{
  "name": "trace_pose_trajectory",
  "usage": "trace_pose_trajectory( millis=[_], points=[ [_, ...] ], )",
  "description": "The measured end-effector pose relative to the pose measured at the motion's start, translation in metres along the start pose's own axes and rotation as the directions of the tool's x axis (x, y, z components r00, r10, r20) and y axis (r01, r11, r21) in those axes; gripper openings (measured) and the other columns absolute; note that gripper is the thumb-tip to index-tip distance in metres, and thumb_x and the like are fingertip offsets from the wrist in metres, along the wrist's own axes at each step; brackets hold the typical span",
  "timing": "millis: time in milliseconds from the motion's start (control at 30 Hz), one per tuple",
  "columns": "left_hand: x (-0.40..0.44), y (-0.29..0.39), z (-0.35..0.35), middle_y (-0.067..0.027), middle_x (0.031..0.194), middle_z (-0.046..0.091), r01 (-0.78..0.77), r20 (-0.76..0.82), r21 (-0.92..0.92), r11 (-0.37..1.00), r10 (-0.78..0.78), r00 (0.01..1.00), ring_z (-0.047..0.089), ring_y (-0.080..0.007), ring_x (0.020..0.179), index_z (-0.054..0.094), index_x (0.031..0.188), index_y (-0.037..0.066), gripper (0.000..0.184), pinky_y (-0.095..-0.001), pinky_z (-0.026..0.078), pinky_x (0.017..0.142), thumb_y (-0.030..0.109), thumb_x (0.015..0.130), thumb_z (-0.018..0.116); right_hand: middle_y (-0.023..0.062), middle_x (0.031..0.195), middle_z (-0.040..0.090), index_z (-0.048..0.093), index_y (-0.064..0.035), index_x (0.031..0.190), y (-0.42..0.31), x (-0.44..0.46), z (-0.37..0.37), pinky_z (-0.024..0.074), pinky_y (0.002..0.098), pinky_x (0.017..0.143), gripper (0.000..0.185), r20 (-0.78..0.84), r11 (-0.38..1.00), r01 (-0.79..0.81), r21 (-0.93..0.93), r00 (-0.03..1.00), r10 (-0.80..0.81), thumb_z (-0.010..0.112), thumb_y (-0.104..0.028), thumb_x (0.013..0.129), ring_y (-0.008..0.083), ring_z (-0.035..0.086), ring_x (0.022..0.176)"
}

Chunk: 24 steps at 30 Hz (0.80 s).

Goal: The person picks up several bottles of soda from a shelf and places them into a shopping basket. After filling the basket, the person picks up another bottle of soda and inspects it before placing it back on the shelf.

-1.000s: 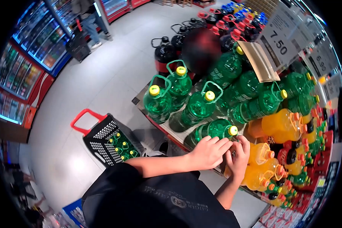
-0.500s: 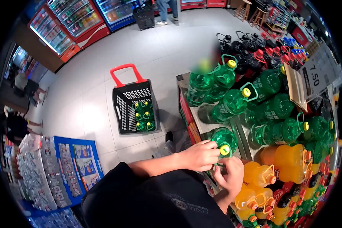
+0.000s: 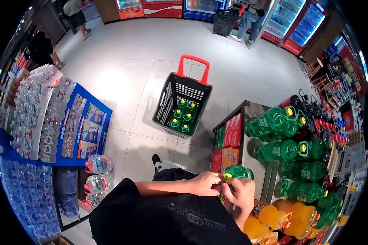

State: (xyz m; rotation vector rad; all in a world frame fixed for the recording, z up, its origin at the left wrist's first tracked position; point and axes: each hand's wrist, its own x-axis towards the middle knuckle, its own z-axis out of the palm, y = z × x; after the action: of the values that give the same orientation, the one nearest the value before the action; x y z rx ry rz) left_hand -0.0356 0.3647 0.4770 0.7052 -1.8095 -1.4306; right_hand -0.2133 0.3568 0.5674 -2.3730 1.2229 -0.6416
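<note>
Both hands are at the neck of a green bottle [image 3: 240,171] with a yellow cap, at the near edge of the bottle display. My left hand [image 3: 207,183] has its fingers curled at the cap and handle. Beside it my right hand [image 3: 241,191] pinches at the same neck, its fingers partly hiding the handle. More green bottles [image 3: 276,150] stand on the display past my hands. Orange bottles [image 3: 272,216] are just right of my right hand. A black basket [image 3: 161,107] with a red handle holds several green bottles [image 3: 187,117] upright.
A blue rack [image 3: 104,118] of water bottles stands at the left, with large water bottles [image 3: 97,183] near it. Stacked cartons [image 3: 232,132] line the display's side. A person [image 3: 249,22] with another basket [image 3: 225,22] is by the fridges [image 3: 285,20]; two more people are at the upper left.
The view has swung left, bringing the basket to the centre. The green bottle has come off the display's middle towards its near edge, held by both hands.
</note>
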Motion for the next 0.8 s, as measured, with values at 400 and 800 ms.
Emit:
trace_pose_trajectory(
  millis=[400,800],
  points=[
    [-0.136,-0.082,-0.129,-0.0158,0.073,0.059,0.298,-0.165,0.275,0.914,-0.260,0.951,0.061,-0.0338,0.070,0.056,0.069,0.001,0.022,-0.0428,0.048,0.062,0.021,0.073,0.062,0.0153,0.070,0.063,0.063,-0.0076,0.078,-0.037,0.096,0.199,0.0477,0.0452,0.059,0.028,0.530,0.993,-0.106,0.045,0.845,0.066,0.052,-0.031,0.087,0.0357,0.061,0.067],
    [-0.271,-0.155,-0.204,-0.0151,0.081,0.055,0.602,-0.437,0.058,0.797,-0.522,0.733,0.057,-0.0312,0.080,0.053,0.081,0.002,0.026,-0.0410,0.046,0.070,0.025,0.077,0.063,0.0158,0.095,0.065,0.061,-0.0107,0.102,-0.092,0.187,0.361,0.0477,0.0466,0.076,0.031,0.818,0.982,0.023,0.188,0.549,-0.169,0.044,-0.032,0.086,0.0368,0.060,0.089]
  ],
)
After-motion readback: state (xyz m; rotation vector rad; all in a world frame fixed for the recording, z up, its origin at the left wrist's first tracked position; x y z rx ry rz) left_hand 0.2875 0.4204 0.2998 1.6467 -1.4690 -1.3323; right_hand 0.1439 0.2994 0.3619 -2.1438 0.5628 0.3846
